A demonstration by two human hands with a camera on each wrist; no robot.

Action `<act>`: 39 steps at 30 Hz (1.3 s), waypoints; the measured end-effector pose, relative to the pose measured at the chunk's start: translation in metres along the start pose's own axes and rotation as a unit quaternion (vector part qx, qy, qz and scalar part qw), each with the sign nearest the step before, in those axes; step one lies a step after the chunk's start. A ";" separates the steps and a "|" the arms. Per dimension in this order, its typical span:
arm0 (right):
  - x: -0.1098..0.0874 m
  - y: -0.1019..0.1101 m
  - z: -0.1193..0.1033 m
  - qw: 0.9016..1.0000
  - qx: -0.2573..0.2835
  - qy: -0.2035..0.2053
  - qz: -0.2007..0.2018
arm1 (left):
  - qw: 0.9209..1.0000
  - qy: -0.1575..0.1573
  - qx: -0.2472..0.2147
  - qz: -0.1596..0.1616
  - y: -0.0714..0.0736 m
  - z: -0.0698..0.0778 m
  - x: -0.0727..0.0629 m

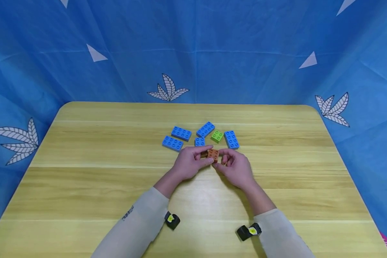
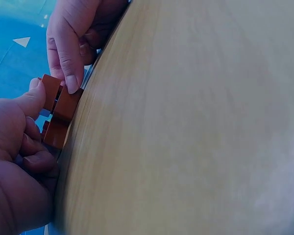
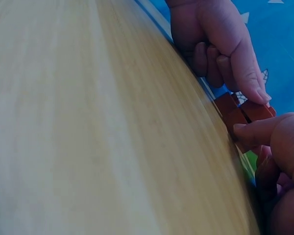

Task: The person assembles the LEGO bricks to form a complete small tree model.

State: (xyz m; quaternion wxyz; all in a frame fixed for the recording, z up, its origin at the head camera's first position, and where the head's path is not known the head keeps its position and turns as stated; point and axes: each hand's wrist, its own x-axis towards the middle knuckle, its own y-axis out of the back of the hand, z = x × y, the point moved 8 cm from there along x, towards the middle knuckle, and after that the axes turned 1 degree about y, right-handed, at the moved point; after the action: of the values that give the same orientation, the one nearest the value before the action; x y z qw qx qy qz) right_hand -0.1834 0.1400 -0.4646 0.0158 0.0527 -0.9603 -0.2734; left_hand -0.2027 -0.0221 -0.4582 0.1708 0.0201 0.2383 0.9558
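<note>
Several brown toy building bricks [image 1: 213,154] are together between the two hands, low over the table. My left hand [image 1: 187,164] pinches the upper brown brick [image 2: 50,91] with thumb and fingers. From the other side, my right hand [image 1: 237,168] pinches a lower brown brick [image 2: 66,105], its thumb flat on the near face. Another lower brown brick [image 2: 55,133] sits on the left-hand side, close by the curled fingers. In the head view the left fingers partly cover these bricks.
Just beyond the hands lie a small blue brick [image 1: 200,142], a lime green brick [image 1: 217,136] and several long blue bricks, among them one at the right [image 1: 231,139] and one at the left [image 1: 172,143]. A blue patterned cloth [image 1: 238,79] hangs behind the wooden table [image 1: 93,179].
</note>
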 end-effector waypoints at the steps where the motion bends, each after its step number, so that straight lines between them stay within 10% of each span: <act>1: 0.000 0.000 0.000 1.000 0.001 -0.001 -0.001 | 1.000 0.000 0.001 0.000 0.000 0.000 0.000; 26: -0.004 0.003 0.002 0.997 0.075 0.007 -0.011 | 0.999 0.006 -0.031 0.017 0.003 -0.004 -0.009; 39: -0.001 0.002 0.002 1.000 0.013 -0.003 -0.009 | 0.999 0.012 -0.033 0.020 0.001 -0.001 -0.007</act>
State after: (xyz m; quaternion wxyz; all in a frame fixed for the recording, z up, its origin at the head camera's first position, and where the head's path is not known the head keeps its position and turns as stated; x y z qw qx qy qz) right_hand -0.1830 0.1431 -0.4652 0.0093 0.0605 -0.9633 -0.2612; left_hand -0.1971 -0.0261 -0.4583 0.1496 0.0072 0.2087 0.9664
